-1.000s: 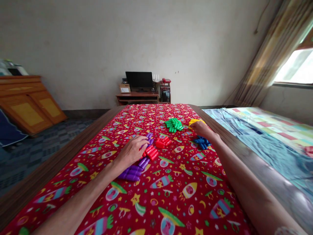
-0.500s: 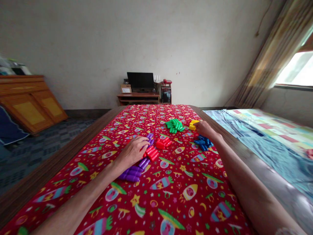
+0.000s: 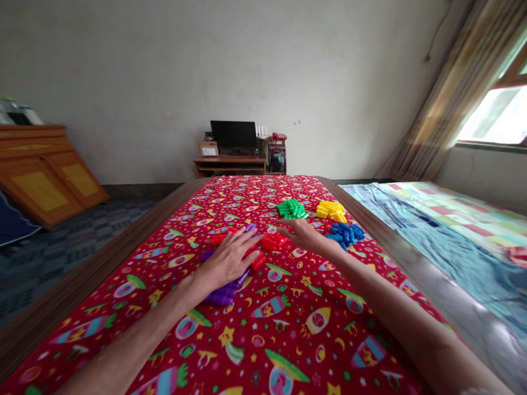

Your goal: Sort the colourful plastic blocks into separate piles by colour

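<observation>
My left hand [image 3: 230,255] lies with its fingers stretched out over purple tube-like plastic pieces [image 3: 221,296] and red ones. Part of these pieces is hidden beneath it. Close by on its right is a small red pile [image 3: 272,242] of the same kind of piece. My right hand [image 3: 302,233] reaches in from the right, fingers extended at the edge of that red pile, and I see nothing held in it. Beyond it lie a green pile [image 3: 291,208] and a yellow pile [image 3: 330,210]. A blue pile [image 3: 348,234] sits to the right of my right wrist.
A red patterned cloth [image 3: 280,329] covers the long table, whose dark wooden edge [image 3: 395,258] shows on both sides. A monitor [image 3: 233,135] stands on a desk at the far wall. To the right is a bed [image 3: 411,230], to the left a wooden cabinet [image 3: 49,170].
My right hand has moved left from the yellow pile to the red pile, leaving the yellow pieces in view. My left hand has spread flatter over the red and purple pieces.
</observation>
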Tool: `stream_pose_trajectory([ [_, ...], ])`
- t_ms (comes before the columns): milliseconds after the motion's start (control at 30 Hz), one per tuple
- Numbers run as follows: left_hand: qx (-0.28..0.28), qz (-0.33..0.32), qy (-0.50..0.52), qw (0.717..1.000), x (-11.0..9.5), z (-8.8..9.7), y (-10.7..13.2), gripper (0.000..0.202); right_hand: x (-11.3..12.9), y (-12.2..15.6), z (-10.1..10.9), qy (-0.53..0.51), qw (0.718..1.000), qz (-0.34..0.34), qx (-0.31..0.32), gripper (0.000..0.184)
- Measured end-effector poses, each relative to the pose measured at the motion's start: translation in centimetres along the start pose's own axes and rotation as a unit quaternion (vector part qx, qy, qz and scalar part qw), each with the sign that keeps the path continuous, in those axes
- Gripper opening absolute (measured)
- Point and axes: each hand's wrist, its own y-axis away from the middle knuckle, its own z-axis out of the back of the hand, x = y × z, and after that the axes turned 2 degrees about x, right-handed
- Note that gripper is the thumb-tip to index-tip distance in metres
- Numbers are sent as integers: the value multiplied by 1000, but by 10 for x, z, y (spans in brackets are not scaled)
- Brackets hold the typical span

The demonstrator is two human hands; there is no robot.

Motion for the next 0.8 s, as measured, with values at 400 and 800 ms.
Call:
stream_pose_trajectory([
  [400, 27, -13, 0, 1000, 6, 5, -5, 21, 30, 8, -43, -136, 987, 83, 33, 27],
  [800, -1, 19, 28, 999, 9, 6, -3, 22, 6, 0, 16, -24, 992, -65, 106, 39],
])
